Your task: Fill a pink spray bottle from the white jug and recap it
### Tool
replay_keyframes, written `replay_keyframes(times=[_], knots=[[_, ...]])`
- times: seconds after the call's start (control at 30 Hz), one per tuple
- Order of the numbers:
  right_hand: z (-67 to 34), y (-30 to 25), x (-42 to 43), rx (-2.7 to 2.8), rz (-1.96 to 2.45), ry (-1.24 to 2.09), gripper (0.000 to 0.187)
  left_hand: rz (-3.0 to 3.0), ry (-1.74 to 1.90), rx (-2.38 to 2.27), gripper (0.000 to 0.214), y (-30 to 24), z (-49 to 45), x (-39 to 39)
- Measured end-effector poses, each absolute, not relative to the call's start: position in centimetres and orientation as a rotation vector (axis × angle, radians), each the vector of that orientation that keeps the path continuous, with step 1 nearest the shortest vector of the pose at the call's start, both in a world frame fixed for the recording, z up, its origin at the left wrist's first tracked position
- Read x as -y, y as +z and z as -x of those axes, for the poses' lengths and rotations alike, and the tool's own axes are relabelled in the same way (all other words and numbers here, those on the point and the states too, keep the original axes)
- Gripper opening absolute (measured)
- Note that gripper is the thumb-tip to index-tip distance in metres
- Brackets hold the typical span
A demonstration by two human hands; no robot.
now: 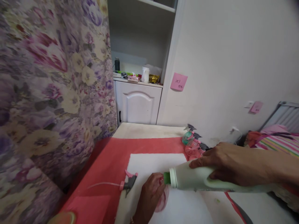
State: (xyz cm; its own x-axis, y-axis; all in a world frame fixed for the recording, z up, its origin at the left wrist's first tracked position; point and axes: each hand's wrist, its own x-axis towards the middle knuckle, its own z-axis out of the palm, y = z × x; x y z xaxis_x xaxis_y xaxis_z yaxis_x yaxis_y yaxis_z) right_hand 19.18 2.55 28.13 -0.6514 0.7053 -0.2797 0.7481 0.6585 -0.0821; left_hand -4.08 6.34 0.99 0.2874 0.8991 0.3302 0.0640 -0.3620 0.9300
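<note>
My left hand (149, 196) is closed around a clear pink spray bottle (163, 202) with its top off, standing over a white sheet (151, 161). Gripped in my right hand (221, 161) is a large pale green detergent bottle (191, 179), tilted almost flat. Its darker green spout (167, 178) meets the mouth of the pink bottle. I cannot make out any liquid passing between them. Left of my left hand lies a grey and pink trigger spray head (129, 183), its thin clear tube stretching to the left.
Several spray bottles (192, 144) stand at the table's back right. A red cover (100, 165) lies on the table. A round lid-like thing (63, 218) shows at the lower left edge. A floral curtain (58, 93) hangs on the left, and a white cabinet (140, 102) stands behind.
</note>
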Motion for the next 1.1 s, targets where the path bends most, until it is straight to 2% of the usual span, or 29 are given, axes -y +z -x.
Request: replay_keyframes(times=[1.1], knots=[[-19.06,28.10,-2.77,-2.631,-1.184,-0.238,0.051,-1.677,1.182,-0.872,0.021,0.43,4.06,-6.62]])
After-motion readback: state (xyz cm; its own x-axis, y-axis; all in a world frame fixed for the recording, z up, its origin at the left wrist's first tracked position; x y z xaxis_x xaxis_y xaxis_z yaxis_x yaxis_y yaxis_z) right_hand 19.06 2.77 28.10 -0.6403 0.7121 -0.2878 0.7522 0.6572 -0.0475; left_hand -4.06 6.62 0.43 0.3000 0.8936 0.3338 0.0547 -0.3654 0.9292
